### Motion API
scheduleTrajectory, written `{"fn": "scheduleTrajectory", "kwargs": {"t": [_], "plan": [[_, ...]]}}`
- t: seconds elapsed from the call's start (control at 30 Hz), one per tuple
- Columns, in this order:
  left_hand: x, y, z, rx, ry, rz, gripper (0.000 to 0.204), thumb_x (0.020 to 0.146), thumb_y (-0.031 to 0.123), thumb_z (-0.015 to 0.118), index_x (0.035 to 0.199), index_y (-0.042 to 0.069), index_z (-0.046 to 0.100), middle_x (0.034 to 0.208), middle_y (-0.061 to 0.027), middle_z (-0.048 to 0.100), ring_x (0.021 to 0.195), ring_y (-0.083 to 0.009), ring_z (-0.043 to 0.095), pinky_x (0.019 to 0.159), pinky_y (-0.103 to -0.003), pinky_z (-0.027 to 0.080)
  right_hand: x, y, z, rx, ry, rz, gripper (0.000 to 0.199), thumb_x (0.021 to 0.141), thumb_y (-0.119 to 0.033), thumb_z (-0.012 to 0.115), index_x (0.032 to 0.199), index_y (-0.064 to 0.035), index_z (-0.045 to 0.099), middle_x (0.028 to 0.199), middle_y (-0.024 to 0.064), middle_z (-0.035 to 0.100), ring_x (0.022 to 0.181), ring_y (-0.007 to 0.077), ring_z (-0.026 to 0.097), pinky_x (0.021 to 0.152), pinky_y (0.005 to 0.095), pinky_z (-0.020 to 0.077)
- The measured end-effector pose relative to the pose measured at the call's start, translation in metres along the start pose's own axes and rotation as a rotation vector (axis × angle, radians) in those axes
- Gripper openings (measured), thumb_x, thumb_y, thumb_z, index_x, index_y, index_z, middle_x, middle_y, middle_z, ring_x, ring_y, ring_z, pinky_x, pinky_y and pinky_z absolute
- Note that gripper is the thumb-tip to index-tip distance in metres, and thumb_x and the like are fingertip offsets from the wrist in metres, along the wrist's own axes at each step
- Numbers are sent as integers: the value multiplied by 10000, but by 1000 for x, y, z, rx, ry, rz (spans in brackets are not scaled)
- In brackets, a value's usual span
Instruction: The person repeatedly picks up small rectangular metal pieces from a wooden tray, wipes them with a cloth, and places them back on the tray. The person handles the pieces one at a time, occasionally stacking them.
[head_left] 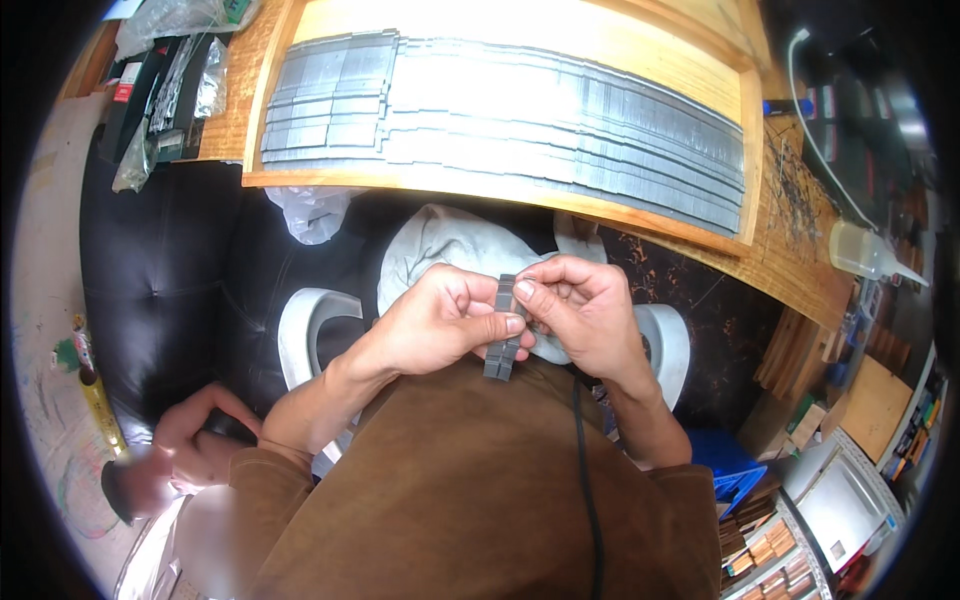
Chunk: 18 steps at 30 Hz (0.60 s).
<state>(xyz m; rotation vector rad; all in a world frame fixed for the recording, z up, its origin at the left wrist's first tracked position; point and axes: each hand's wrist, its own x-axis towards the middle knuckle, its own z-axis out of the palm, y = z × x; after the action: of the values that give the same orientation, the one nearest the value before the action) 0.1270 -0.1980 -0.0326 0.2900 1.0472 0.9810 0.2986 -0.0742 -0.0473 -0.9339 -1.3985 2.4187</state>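
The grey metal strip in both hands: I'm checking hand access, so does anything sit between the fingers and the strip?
Nothing visible does. The left hand and right hand both pinch the short grey metal strip directly, above the pale grey cloth on the lap.

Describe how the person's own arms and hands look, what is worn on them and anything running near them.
Both hands, left hand and right hand, are bare: no gloves, rings or watch visible. The forearms are uncovered; brown fabric sleeves are pushed up near the elbows, matching the brown garment on the torso. A thin black cable runs down the chest beside the right arm.
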Motion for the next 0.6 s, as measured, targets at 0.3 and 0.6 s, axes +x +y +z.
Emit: {"fn": "scheduleTrajectory", "kwargs": {"t": [0.3, 0.6], "plan": [[0, -1, 1, 14, -16, -5, 207, 1042, 106, 660, 1189, -27, 717, 1004, -97, 783, 906, -138, 751, 771, -263, 604, -4, -1, 4, -38, 31, -14, 88, 1003, -14, 687, 1043, 59, 713, 857, 66, 715, 700, 69, 640, 618, 202, 510], [4, 0, 7, 12, 20, 1, 186, 1040, 74, 645, 1175, -33, 717, 1016, -106, 778, 890, -138, 747, 754, -261, 602, -5, -2, 2, 32, 53, -4, 90, 1010, -18, 677, 1042, 59, 711, 856, 81, 724, 673, 89, 662, 608, 224, 542]]}}
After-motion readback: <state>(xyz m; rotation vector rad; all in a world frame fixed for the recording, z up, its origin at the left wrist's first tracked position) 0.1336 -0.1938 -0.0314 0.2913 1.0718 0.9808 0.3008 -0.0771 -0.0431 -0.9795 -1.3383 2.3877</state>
